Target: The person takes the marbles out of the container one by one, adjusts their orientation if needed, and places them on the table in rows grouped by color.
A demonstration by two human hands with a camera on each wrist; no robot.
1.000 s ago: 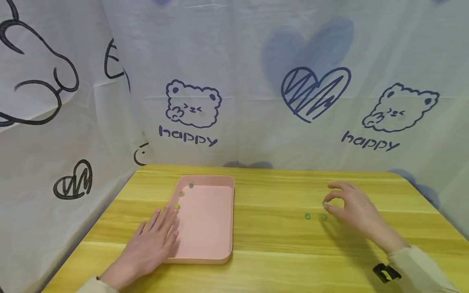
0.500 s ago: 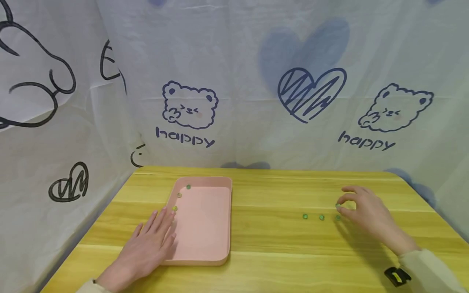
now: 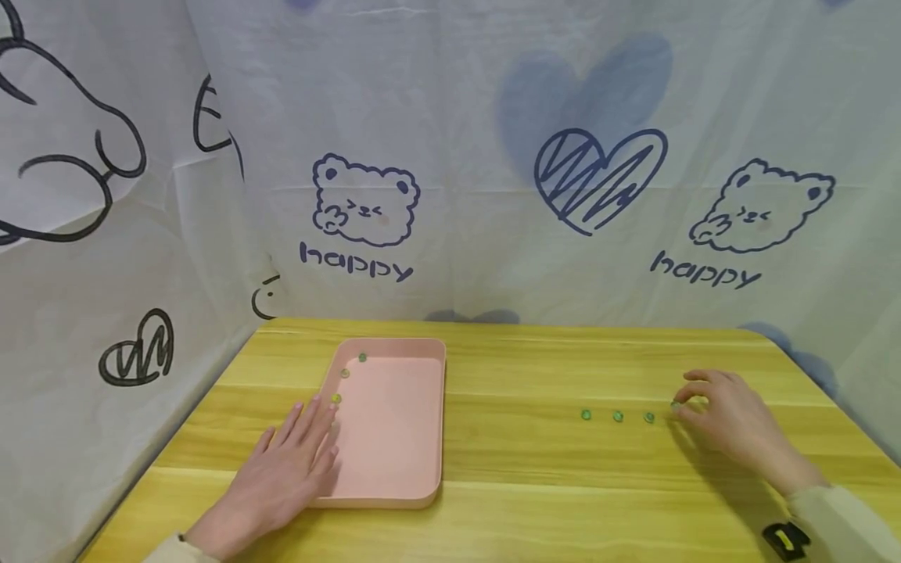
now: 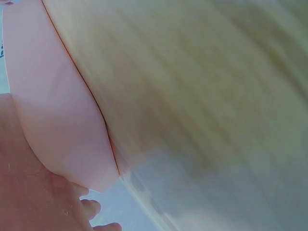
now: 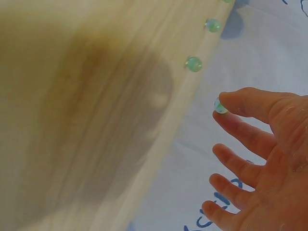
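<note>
My right hand [image 3: 739, 430] pinches a clear green glass marble [image 5: 220, 106] between thumb and index finger, low over the table at the right end of a row. The other fingers are spread apart in the right wrist view. In that row on the table lie a left marble [image 3: 586, 414], a middle marble [image 3: 618, 416] and a right marble [image 3: 649, 417], all greenish. My left hand [image 3: 278, 473] lies flat with straight fingers over the left rim of a pink tray [image 3: 394, 438]. Along the tray's left side sit a green marble [image 3: 362, 357], a pale marble [image 3: 345, 373] and a yellowish marble [image 3: 335, 399].
The wood-grain table [image 3: 521, 469] carries everything. White cloth [image 3: 479, 195] with printed bears and hearts hangs behind it and along the left. A dark device with a strap [image 3: 786, 541] is at my right sleeve.
My right hand has moved right and a little nearer with the pinched marble. The third marble in the row, earlier covered by the hand, now shows fully. My left hand has stayed on the tray.
</note>
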